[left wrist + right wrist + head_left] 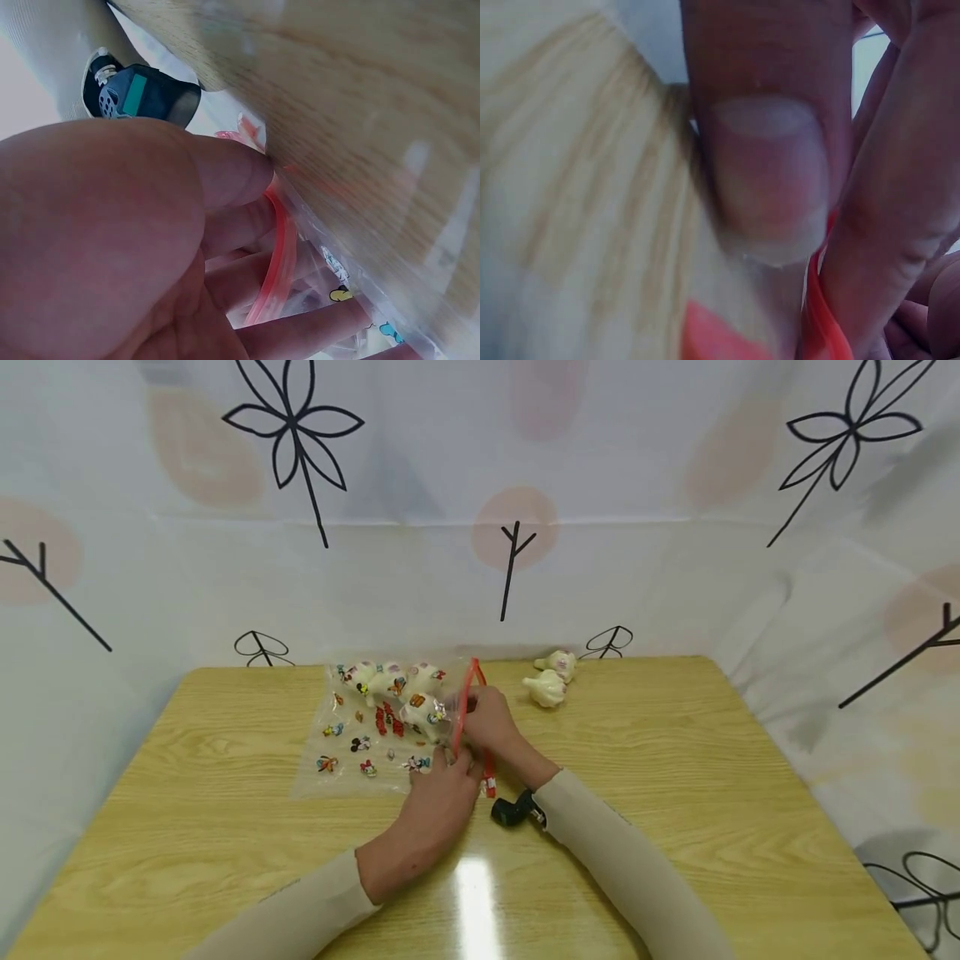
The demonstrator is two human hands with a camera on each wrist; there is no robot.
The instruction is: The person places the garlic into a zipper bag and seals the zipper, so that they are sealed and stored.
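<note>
A clear zip bag [345,777] with cartoon prints and a red zip edge [465,693] lies on the table, its mouth to the right. Several garlic bulbs [423,714] show through the plastic. My left hand [442,797] grips the near end of the mouth; in the left wrist view, its thumb [232,169] and fingers lie about the red strip [281,255]. At the mouth's far part, my right hand [491,722] pinches the edge, its fingertips partly behind the plastic. The right wrist view shows the thumb [772,180] beside the red strip [821,315].
Two more garlic bulbs [546,689] sit at the back of the wooden table [675,777], right of the bag. A dark wrist device [517,810] is worn at the right sleeve [615,852]. Behind the table hangs a printed white cloth [420,585].
</note>
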